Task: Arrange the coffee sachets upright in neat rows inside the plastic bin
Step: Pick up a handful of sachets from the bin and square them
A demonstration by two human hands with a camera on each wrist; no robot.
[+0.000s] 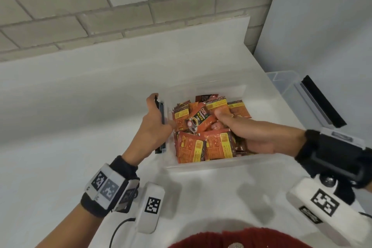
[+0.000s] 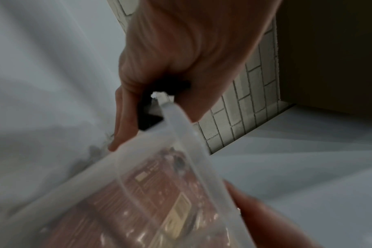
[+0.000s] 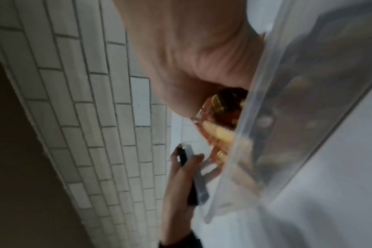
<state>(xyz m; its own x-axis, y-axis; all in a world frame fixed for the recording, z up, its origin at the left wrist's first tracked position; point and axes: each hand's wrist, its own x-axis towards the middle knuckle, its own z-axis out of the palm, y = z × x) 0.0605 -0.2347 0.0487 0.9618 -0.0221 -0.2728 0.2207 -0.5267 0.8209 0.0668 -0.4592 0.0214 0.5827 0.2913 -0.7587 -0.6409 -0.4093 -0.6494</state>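
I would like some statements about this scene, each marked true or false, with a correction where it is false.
1. The left hand holds the dark latch on the bin's left side. True.
2. The right hand rests on the table outside the plastic bin. False: it reaches into the bin, among the coffee sachets.
3. The sachets already stand in neat upright rows. False: they lie jumbled and tilted at different angles.
4. The lid is closed on the bin. False: the bin is open, and the lid lies at the table's far right.
5. The sachets are mostly orange and red. True.
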